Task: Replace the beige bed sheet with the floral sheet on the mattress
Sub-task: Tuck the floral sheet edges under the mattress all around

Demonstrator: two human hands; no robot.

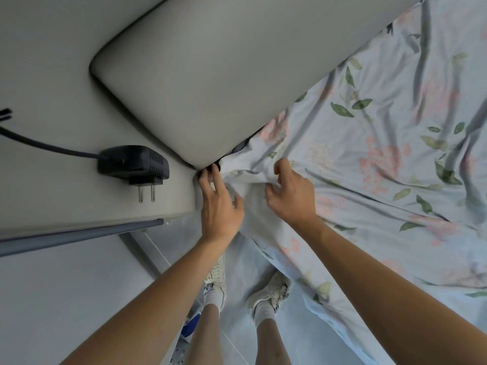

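Soft, even daylight with a cool bluish cast fills the frame; nothing glares and no spot is blown out. Shadows are faint, darkest in the gap at the centre and under the charger [134, 164] at the left. The wide lens bends straight edges toward the corners. Detail is slightly smeared overall, and the forearms at the bottom look soft.

- we find the corner pinched tight: the grey headboard [210, 75] presses against the floral sheet [382, 154], leaving a dark slit.
- the nightstand [52, 75] flanks it, carrying a black power adapter [134, 164].
- open floor lies by our feet.
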